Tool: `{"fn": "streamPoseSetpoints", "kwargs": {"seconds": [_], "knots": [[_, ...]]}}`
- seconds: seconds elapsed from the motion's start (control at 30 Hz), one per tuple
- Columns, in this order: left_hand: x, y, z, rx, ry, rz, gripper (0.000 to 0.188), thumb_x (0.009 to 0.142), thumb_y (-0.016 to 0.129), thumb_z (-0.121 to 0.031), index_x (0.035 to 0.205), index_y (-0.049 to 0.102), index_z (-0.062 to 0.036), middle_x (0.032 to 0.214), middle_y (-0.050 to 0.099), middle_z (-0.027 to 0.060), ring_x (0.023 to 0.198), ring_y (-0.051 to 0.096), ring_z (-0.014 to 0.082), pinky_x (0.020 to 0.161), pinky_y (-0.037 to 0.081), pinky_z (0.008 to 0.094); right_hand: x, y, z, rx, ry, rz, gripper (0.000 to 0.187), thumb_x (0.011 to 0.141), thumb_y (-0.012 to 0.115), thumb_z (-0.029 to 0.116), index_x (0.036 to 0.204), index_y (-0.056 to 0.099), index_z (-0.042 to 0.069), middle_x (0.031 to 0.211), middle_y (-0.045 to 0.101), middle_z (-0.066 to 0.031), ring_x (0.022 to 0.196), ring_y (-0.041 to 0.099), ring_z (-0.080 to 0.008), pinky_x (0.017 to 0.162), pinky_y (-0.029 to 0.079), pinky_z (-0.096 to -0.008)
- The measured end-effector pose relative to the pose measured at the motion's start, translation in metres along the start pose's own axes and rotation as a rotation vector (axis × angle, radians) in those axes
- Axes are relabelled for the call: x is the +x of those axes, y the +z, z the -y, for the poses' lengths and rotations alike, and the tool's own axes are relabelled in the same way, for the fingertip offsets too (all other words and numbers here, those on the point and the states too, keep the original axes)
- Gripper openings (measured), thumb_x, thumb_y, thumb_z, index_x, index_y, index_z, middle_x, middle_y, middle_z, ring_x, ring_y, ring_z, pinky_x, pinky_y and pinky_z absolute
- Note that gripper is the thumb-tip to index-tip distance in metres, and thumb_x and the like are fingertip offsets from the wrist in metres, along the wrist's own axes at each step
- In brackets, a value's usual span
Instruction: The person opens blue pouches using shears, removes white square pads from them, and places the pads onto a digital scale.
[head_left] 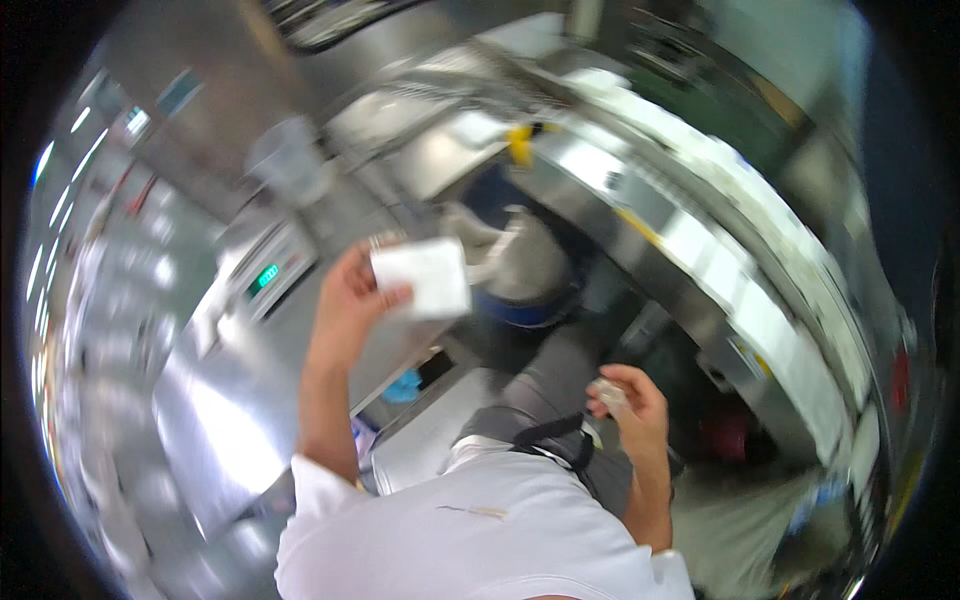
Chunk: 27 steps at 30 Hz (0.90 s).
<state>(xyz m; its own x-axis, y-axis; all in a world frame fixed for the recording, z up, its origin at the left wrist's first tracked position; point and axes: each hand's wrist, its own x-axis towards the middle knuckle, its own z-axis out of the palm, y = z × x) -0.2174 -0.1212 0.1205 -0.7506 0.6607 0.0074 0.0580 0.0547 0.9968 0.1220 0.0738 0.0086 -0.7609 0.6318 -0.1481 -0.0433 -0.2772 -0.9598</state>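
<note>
My left hand [350,300] grips a flat white rectangular piece [425,278] by its left edge, thumb on top; whether it is a packet or a folded cloth I cannot tell. My right hand [642,408] is held out lower, in front of my right side, its fingers closed around a small pale, crumpled-looking thing [611,394] too blurred to name. Beyond the white piece stands a dark blue bin [528,312] with a whitish liner or sack [535,262] in it. The white piece overlaps the bin's left side in view.
On the left, a scale [278,268] with a green-lit display stands by a steel table [215,430]. A translucent plastic jug [290,160] is behind it. A steel-edged line [680,215] bearing white pieces curves along the right. A yellow part [520,146] sits near the bin.
</note>
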Motion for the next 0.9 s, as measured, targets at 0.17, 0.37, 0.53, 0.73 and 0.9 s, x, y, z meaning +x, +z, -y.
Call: {"fn": "streamPoseSetpoints", "kwargs": {"seconds": [0.17, 0.37, 0.53, 0.73, 0.9], "knots": [[0.054, -0.188, -0.017, 0.31, -0.087, -0.528, 0.042, 0.094, 0.075, -0.018, 0.127, 0.06, 0.0037, 0.112, 0.071, 0.0126, 0.096, 0.069, 0.018, 0.077, 0.056, 0.0322, 0.008, 0.005, -0.018, -0.129, 0.08, -0.044, 0.025, 0.1, 0.064, 0.009, 0.124, 0.064, 0.002, 0.102, 0.074, -0.0118, 0.084, 0.071, -0.016, 0.075, 0.057, -0.0285], [0.092, -0.375, 0.034, 0.065, -0.243, -0.515, 0.032, 0.091, 0.079, -0.013, 0.108, 0.06, 0.0066, 0.108, 0.067, 0.0142, 0.095, 0.071, 0.0232, 0.088, 0.064, 0.0404, 0.03, 0.026, -0.019, -0.129, 0.066, 0.105, 0.024, 0.1, 0.064, 0.008, 0.123, 0.063, 0.001, 0.102, 0.073, -0.0112, 0.085, 0.07, -0.0157, 0.075, 0.056, -0.0288], [0.077, -0.397, 0.034, 0.485, -0.29, -0.556, 0.051, 0.087, 0.083, -0.036, 0.103, 0.066, 0.0088, 0.103, 0.067, 0.0163, 0.085, 0.07, 0.0254, 0.074, 0.066, 0.0376, 0.036, 0.025, -0.023, -0.193, 0.06, 0.031, 0.024, 0.1, 0.063, 0.007, 0.123, 0.062, 0.0, 0.102, 0.073, -0.0115, 0.083, 0.07, -0.0156, 0.073, 0.056, -0.028], [0.06, -0.399, 0.055, 0.302, -0.417, -0.674, 0.101, 0.08, 0.075, -0.071, 0.134, 0.056, 0.0117, 0.123, 0.061, 0.0274, 0.097, 0.071, 0.0319, 0.078, 0.065, 0.0411, 0.04, 0.013, -0.035, -0.259, 0.103, -0.032, 0.024, 0.1, 0.063, 0.008, 0.123, 0.062, 0.0, 0.101, 0.073, -0.0108, 0.082, 0.07, -0.0147, 0.072, 0.055, -0.0261], [0.056, -0.413, 0.073, 0.083, -0.422, -0.688, 0.12, 0.076, 0.078, -0.073, 0.15, 0.035, 0.0123, 0.132, 0.055, 0.0338, 0.105, 0.07, 0.0379, 0.081, 0.065, 0.0437, 0.04, 0.007, -0.043, -0.292, 0.105, 0.001, 0.024, 0.1, 0.064, 0.009, 0.123, 0.062, 0.0, 0.102, 0.074, -0.0109, 0.082, 0.07, -0.0149, 0.072, 0.055, -0.0262]]}}
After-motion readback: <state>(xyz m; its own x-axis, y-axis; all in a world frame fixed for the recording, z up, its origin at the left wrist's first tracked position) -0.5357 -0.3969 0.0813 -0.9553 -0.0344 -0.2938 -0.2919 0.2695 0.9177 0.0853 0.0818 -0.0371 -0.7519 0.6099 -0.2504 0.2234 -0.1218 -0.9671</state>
